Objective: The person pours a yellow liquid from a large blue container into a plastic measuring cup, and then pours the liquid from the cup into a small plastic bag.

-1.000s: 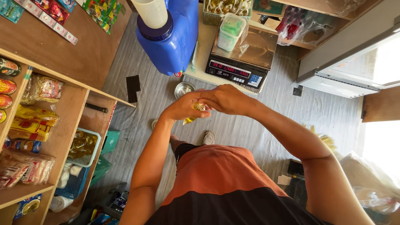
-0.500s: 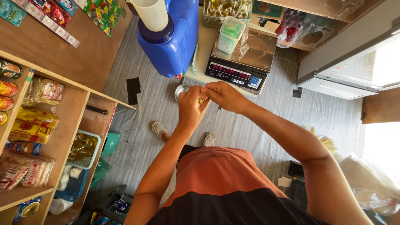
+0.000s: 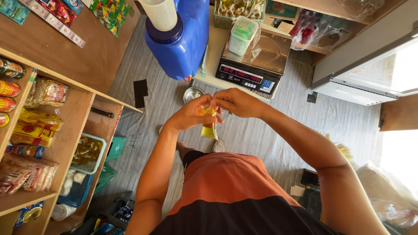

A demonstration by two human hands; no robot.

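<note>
Item: small bag of yellow liquid (image 3: pixel 209 129) — I see it pinched at its neck by left hand (image 3: pixel 189 115) and right hand (image 3: pixel 235 102), both closed on it, below the scale (image 3: pixel 252 65). Risk, I judge: a slipped neck spills it onto the floor (image 3: pixel 143 61).

Looking down now at a short-sleeved shirt (image 3: pixel 226 182), burnt orange across the chest, turning black lower down. Both arms are bare from the elbow, no watch, no rings on the fingers (image 3: pixel 204 102). Pale shoe (image 3: pixel 219 145) below.
</note>
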